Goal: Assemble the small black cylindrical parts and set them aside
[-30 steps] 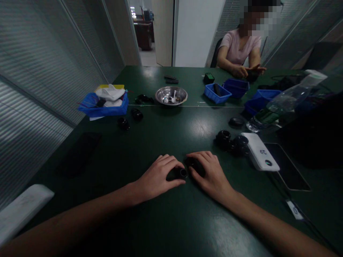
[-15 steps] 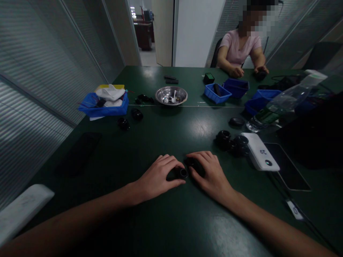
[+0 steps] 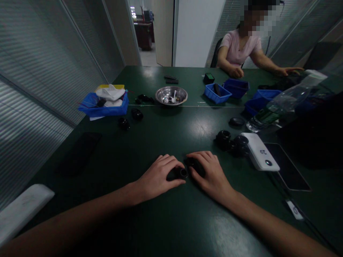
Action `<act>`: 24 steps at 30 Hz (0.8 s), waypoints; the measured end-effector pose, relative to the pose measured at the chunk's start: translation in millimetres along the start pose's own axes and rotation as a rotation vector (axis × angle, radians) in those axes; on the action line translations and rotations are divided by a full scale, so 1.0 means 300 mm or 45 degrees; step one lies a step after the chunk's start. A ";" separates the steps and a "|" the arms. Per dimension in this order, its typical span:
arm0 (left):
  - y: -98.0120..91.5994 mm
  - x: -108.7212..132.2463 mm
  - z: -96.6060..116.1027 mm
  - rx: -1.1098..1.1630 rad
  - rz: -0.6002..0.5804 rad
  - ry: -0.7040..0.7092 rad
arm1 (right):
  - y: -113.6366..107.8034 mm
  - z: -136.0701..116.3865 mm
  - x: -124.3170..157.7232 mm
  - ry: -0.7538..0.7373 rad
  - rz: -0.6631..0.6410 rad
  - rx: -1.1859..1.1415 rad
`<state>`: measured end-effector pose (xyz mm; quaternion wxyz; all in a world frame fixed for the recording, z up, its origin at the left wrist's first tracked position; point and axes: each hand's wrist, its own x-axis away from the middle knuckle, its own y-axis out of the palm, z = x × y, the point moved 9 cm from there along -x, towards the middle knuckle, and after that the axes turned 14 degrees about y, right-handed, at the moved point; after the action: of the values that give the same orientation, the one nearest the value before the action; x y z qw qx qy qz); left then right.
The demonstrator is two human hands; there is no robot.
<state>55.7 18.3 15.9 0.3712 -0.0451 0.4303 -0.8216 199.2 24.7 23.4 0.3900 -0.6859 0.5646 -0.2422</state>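
Note:
At the middle of the green table (image 3: 160,139), my left hand (image 3: 158,176) curls around a small black cylindrical part (image 3: 183,173) with a ring-shaped end facing me. Its thumb lies low along the near side. Just to the right, my right hand (image 3: 210,173) wraps over a dark rounded part (image 3: 197,165), mostly hidden by the fingers and too dark to name. The hands nearly meet, with a narrow gap between them. Both forearms rest low over the table.
Black round parts (image 3: 223,139) sit right, beside a white device (image 3: 259,151) and a dark tablet (image 3: 291,167). A tilted bottle (image 3: 276,107) stands behind. Farther off are a metal bowl (image 3: 171,89), blue bins (image 3: 235,88), a filled blue tray (image 3: 107,110) and a seated person (image 3: 238,50).
The person across the table has stretched an arm out toward the right, away from the dark object it was on. My own hands have not visibly moved.

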 end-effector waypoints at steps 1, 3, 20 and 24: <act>-0.001 0.000 0.000 0.002 0.001 -0.003 | 0.000 0.000 0.000 0.003 0.001 0.001; -0.001 0.000 0.001 0.005 0.002 -0.004 | -0.002 -0.001 0.000 0.005 0.002 0.001; 0.005 0.004 -0.007 -0.027 0.001 0.017 | -0.055 -0.125 0.076 -0.449 0.014 -0.264; 0.012 0.006 -0.013 -0.029 -0.021 0.007 | -0.006 -0.160 0.092 -0.508 -0.114 -0.158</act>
<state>55.1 18.4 10.3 0.3626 -0.0508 0.4402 -0.8199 170.0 -14.3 49.7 0.4399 -0.7674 0.4590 -0.0832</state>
